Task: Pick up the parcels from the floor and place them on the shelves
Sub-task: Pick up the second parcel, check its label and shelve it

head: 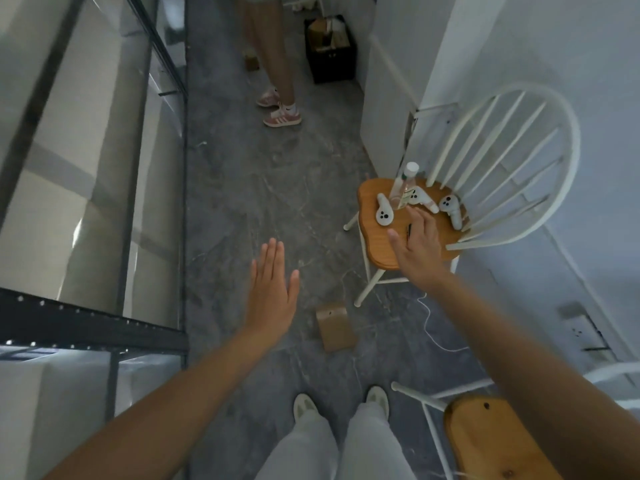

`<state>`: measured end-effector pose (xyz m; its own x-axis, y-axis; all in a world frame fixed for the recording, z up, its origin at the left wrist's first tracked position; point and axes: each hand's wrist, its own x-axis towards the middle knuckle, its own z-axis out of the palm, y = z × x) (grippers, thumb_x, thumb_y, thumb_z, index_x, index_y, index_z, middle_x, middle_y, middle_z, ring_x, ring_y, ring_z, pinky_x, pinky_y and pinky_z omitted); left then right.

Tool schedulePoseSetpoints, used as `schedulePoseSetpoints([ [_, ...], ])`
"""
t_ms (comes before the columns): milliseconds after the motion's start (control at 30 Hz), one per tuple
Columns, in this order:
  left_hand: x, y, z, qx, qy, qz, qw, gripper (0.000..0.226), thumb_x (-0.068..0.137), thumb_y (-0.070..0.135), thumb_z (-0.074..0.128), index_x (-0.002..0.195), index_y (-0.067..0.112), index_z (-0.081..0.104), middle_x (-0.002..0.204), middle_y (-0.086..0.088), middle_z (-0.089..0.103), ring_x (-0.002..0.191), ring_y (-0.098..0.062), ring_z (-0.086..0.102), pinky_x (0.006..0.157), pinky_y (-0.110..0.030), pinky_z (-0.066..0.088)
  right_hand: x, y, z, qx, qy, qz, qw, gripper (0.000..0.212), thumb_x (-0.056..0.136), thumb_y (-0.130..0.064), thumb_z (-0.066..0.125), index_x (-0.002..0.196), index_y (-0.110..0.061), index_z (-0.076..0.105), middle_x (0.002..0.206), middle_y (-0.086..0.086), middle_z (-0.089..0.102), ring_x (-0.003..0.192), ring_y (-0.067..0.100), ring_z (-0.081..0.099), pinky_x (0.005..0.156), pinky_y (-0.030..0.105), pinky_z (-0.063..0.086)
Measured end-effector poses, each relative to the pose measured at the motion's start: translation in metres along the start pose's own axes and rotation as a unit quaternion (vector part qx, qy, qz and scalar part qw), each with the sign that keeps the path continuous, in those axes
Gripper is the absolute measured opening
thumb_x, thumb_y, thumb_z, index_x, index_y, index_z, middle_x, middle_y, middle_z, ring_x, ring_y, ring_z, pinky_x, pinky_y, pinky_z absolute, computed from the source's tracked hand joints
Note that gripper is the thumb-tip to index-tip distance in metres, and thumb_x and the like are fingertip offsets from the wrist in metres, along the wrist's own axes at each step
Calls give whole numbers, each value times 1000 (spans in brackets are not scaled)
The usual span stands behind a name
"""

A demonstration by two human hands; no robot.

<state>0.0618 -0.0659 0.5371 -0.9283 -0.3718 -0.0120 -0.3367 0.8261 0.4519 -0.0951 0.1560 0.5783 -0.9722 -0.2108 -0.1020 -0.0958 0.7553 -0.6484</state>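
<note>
A small brown cardboard parcel (pixel 335 327) lies on the grey marbled floor just ahead of my feet. My left hand (pixel 272 289) hovers flat above the floor, to the left of the parcel, fingers straight and holding nothing. My right hand (pixel 417 242) is spread over the wooden seat of a white chair (pixel 388 251), above a thin dark object; whether it touches that object cannot be told. A black metal shelf rack (pixel 86 323) runs along the left side. Another small brown parcel (pixel 251 62) lies far down the aisle.
The chair seat holds white controllers (pixel 383 212) and a clear bottle (pixel 403 187). A person's legs in pink trainers (pixel 278 110) stand ahead, near a black crate (pixel 330 50). A second chair (pixel 485 434) is at the lower right. A white cable (pixel 436 336) trails on the floor.
</note>
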Motion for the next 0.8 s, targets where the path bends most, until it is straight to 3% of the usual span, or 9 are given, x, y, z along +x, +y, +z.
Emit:
schedulePoseSetpoints([
  [167, 11, -1, 37, 2, 9, -46, 999, 62, 108, 30, 33, 161, 5, 11, 171, -10, 6, 158, -19, 0, 125, -28, -11, 29, 23, 18, -12, -11, -2, 1000, 63, 101, -36, 49, 154, -11, 25, 160, 14, 22, 149, 31, 19, 120, 49, 19],
  [433, 44, -6, 121, -10, 1, -92, 996, 62, 109, 31, 29, 161, 7, 6, 171, -8, 2, 158, -17, -4, 127, -34, -8, 91, 71, 93, -37, -64, -40, 996, 63, 100, -36, 46, 153, -8, 27, 158, 18, 26, 147, 35, 23, 118, 50, 21],
  [600, 63, -46, 203, -1, -19, -129, 992, 60, 109, 29, 29, 161, 5, 10, 171, -10, 6, 158, -22, -1, 128, -37, -6, 119, 128, 179, -10, -94, -20, 995, 67, 99, -30, 50, 155, -6, 22, 157, 20, 26, 146, 37, 24, 118, 52, 21],
  [800, 59, -121, 323, 41, -48, -154, 986, 60, 108, 29, 31, 160, 3, 14, 170, -13, 12, 158, -25, 6, 128, -41, 1, 120, 212, 316, -83, -182, -43, 979, 68, 102, -32, 47, 157, -10, 14, 162, 13, 17, 150, 30, 18, 120, 47, 19],
])
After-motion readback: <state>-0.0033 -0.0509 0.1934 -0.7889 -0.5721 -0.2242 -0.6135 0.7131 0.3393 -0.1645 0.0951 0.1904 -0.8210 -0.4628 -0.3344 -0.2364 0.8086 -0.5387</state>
